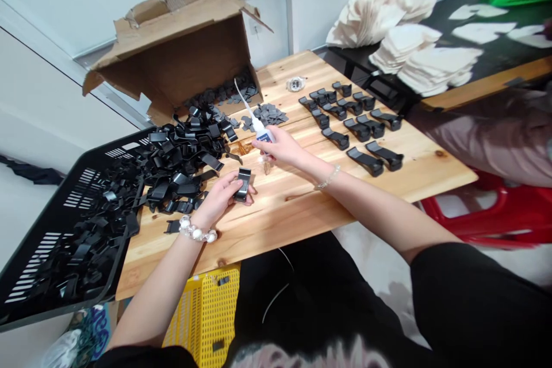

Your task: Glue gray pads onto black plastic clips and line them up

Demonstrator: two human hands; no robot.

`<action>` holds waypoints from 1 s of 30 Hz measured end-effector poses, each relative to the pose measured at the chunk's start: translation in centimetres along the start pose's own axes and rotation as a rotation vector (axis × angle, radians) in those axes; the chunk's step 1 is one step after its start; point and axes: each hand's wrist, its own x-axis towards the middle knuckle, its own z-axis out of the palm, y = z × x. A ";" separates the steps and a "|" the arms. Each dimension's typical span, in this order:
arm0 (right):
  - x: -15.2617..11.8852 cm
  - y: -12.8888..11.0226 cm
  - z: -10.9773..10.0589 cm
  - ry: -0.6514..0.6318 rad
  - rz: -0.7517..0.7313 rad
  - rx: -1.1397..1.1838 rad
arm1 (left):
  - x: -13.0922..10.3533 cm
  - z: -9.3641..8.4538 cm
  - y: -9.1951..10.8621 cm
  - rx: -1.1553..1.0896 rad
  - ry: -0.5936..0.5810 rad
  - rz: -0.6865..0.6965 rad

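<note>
Between the thumb and fingers of my left hand is a black curved clip, held just above the wooden table. My right hand grips a small white bottle with a blue label; its long thin nozzle points up and away to the left. Beyond my left hand lies a heap of black clips. Small grey pieces are spread behind the bottle. On the right of the table, several black clips lie in loose rows.
An open cardboard box with grey pieces stands at the back. A black basket full of clips is at the left. A watch lies near the back edge. White stacked pads and another person's sleeve show at right.
</note>
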 end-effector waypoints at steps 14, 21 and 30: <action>-1.0 -2.1 -1.2 -0.031 0.145 -0.112 | -0.4 0.8 -0.4 -0.111 0.178 -0.034; -0.9 -3.6 -2.5 0.087 0.009 -0.115 | -0.7 0.7 -0.1 -0.158 0.202 -0.041; -1.4 -4.2 -2.9 0.309 -0.091 0.227 | -0.9 0.4 -0.2 -0.229 0.155 -0.128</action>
